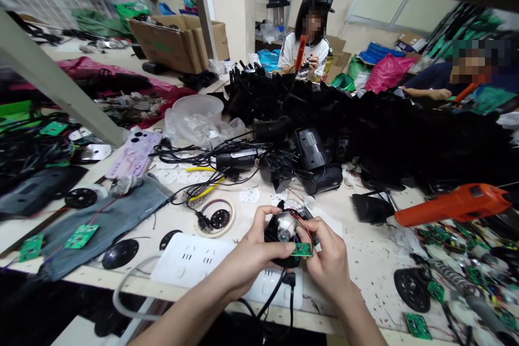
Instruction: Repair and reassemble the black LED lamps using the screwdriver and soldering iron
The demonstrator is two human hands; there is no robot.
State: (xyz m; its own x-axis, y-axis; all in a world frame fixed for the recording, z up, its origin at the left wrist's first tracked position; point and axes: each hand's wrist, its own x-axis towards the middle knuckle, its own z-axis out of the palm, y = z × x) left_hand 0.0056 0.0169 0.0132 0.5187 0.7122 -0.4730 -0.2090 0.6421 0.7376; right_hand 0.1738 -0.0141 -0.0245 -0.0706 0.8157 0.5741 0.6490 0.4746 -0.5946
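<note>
My left hand (253, 251) wraps around a small black housing (279, 238) with a round silver part (286, 226) in its open face. Red wires run from that housing to a small green circuit board (302, 250), which my right hand (326, 257) pinches by its edge. Both hands hover just above a white power strip (194, 267) at the table's near edge.
An orange power screwdriver (454, 205) hangs at the right. A big heap of black housings (365, 124) fills the table behind. Green boards and black discs lie left and right. Two people sit across the table. A purple phone (135, 154) lies at the left.
</note>
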